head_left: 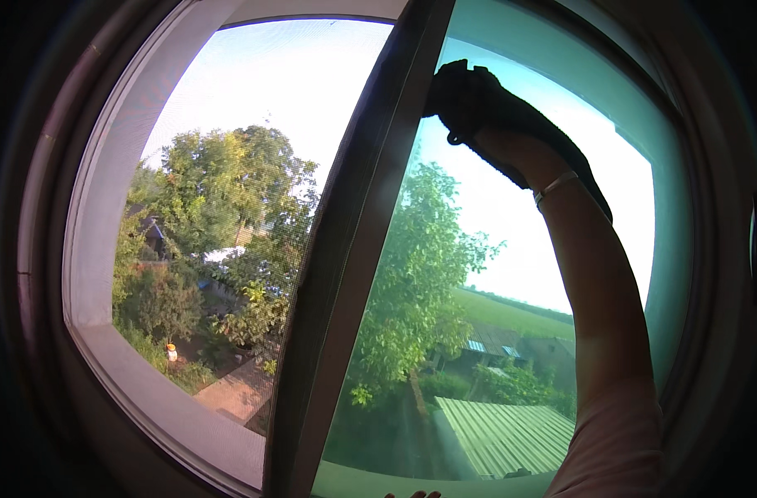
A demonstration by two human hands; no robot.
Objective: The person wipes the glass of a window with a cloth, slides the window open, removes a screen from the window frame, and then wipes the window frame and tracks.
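Dark cloth (pixel 471 95) clutched in right hand (pixel 518 151), at tinted pane (pixel 511 274); left hand (pixel 420 495) (fingertips showing): grip unclear.

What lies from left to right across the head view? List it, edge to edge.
Left jamb → trees beyond the left opening → dark bar → dark cloth → right jamb.

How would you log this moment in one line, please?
Right hand: holding dark cloth; place: tinted pane, upper left; Left hand: barely visible
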